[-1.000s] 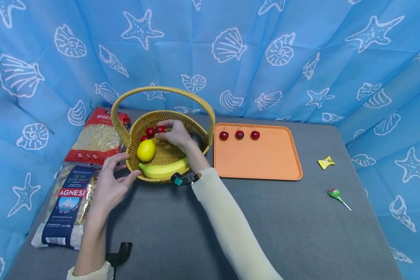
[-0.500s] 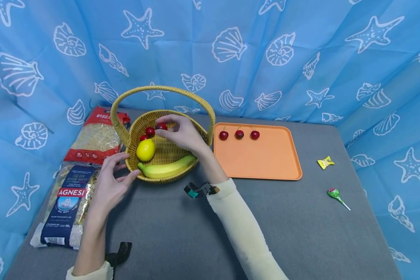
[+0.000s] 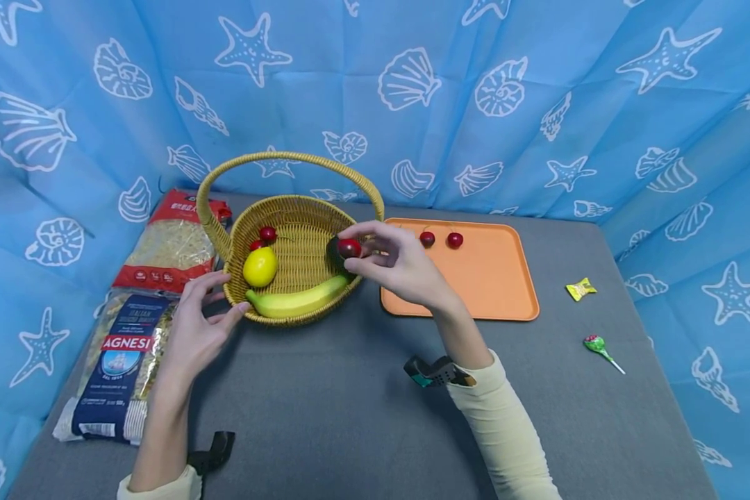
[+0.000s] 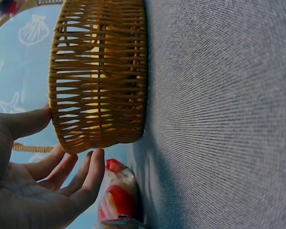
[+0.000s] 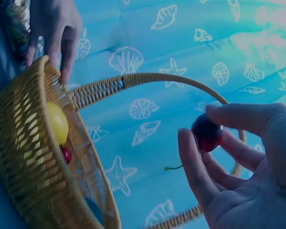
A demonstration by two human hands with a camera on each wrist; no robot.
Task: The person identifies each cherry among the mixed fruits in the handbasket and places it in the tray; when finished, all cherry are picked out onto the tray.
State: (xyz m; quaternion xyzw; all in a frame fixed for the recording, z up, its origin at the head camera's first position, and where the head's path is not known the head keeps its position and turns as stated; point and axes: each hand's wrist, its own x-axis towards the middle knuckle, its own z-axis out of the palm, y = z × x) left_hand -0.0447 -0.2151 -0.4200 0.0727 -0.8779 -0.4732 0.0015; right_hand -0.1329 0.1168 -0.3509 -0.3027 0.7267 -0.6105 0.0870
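Observation:
Thumb and fingertips of my right hand pinch a dark red cherry, held up over the right side of the wicker basket. In the right wrist view the cherry's green stem hangs free below the fingers. My left hand grips the basket's left rim, thumb on the near side, fingers round the end. Inside the basket lie a lemon, a banana, red cherries at the left, and a dark avocado, partly hidden behind the held cherry.
Right of the basket sits an orange tray with cherries along its back; my right hand covers its left part. A wrapped candy and a lollipop lie farther right. Pasta bags line the left. The basket handle arches high.
My right hand has lifted the cherry from the left part of the basket and carried it right, near the basket's right rim. The left hand stays at the left rim.

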